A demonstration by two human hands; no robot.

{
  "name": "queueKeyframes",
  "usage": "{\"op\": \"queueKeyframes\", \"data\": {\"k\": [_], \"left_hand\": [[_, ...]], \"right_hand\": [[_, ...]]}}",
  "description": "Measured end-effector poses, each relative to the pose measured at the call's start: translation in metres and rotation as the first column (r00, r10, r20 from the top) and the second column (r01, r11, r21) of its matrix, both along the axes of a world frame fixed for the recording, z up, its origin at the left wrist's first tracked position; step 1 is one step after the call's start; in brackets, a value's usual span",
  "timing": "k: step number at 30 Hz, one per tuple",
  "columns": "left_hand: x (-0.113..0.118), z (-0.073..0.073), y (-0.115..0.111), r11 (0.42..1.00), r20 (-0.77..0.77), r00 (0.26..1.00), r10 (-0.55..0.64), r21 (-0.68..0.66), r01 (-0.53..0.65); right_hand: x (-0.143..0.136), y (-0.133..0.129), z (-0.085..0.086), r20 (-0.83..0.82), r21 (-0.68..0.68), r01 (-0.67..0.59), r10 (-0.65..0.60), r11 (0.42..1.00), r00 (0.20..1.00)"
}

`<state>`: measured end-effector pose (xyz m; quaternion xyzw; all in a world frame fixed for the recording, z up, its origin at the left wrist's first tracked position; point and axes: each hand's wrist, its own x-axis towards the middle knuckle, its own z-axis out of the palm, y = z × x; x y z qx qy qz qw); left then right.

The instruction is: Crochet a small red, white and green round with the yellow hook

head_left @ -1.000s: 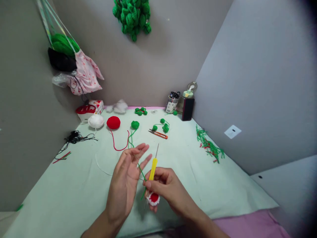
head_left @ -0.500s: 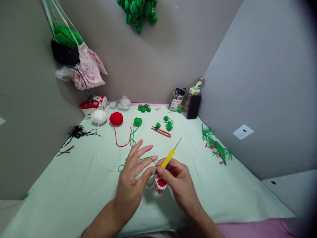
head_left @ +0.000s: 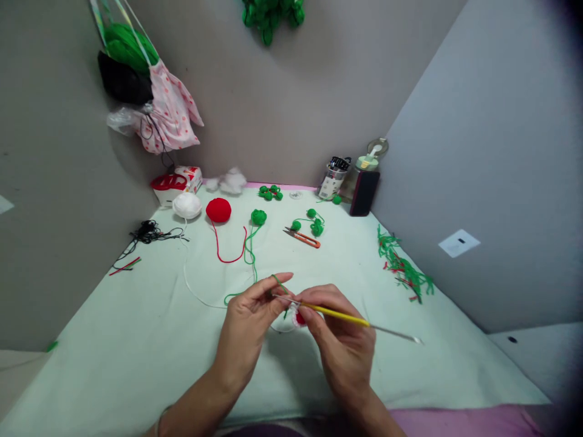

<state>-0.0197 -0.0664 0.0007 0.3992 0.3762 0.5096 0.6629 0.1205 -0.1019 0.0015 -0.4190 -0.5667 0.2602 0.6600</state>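
My right hand is closed around a yellow-handled crochet hook. One metal tip of the hook points left to my left fingers, and its other end sticks out to the right. Between both hands sits a small red and white crocheted piece, partly covered by the right fingers. Green yarn loops over the index finger of my left hand, whose thumb and fingers pinch it near the hook tip. White yarn hangs below the piece. Exactly which fingers grip the piece is hard to see.
Behind the hands lie a green yarn ball, a red ball, a white ball and orange thread snips. Green yarn scraps lie right, black yarn left. A phone leans at the back right.
The hook has swung from pointing up to lying nearly level, its tip now at the left fingers. My left fingers have gone from spread to curled in, with the green yarn over the index finger.
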Motion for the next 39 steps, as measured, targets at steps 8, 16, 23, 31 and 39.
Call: {"op": "queueKeyframes", "data": {"k": [8,16,23,31,39], "left_hand": [[0.001,0.002,-0.013,0.992,0.106,0.993,-0.059,-0.106,0.07],[0.003,0.017,-0.026,0.973,0.138,0.971,-0.196,-0.098,0.21],[0.002,0.016,-0.02,0.971,0.142,0.974,-0.178,-0.133,0.197],[-0.001,0.009,-0.015,0.959,0.169,0.965,-0.2,-0.169,0.229],[-0.011,0.019,-0.009,0.96,0.138,0.968,-0.21,-0.158,0.231]], "right_hand": [[-0.001,-0.011,-0.026,0.582,0.468,0.217,-0.484,0.857,0.654],[0.002,-0.017,-0.027,0.418,0.545,0.326,-0.587,0.773,0.693],[-0.009,-0.016,-0.015,0.13,0.234,0.171,-0.205,0.957,0.97],[-0.003,-0.01,-0.014,-0.192,-0.041,-0.04,0.031,0.998,0.981],[0.017,-0.01,-0.004,-0.255,-0.071,-0.057,0.037,0.996,0.966]]}}
